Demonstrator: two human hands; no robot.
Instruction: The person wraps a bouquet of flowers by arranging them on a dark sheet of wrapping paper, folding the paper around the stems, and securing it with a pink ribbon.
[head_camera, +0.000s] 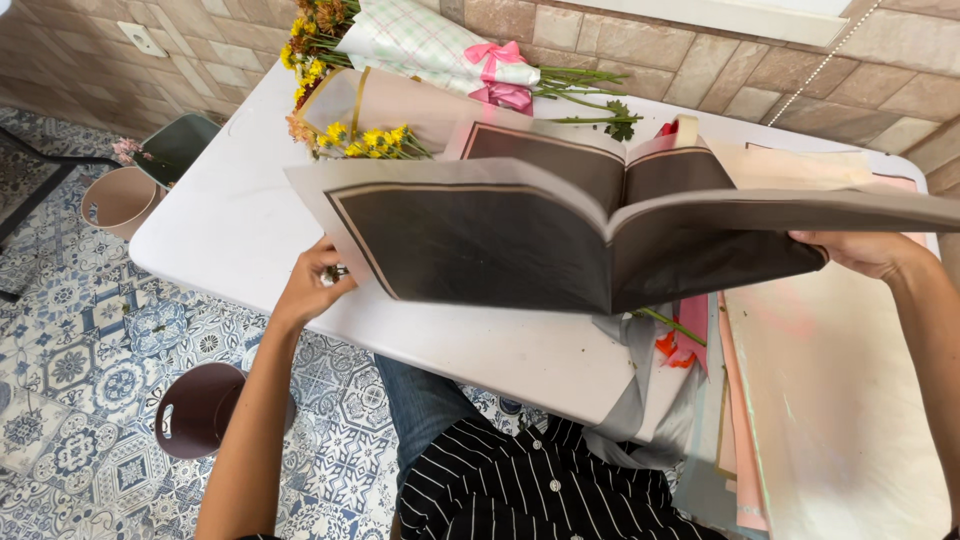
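Most open room is on the left half of the white desk (235, 215) — bare surface from the near edge back toward the wall, nothing standing on it. The big dark wrapping sheet (520, 235) is lifted and spread across the middle, so it blocks any straight pass from front to back there. Behind it, the loose yellow flowers (365, 140) and the wrapped bouquet (430, 45) crowd the back edge against the brick wall. The right side is buried under a stack of pale paper sheets (840, 400) hanging over the desk edge. There's a small bare strip of desk under the lifted sheet — a few stem scraps (668, 325) lie there.
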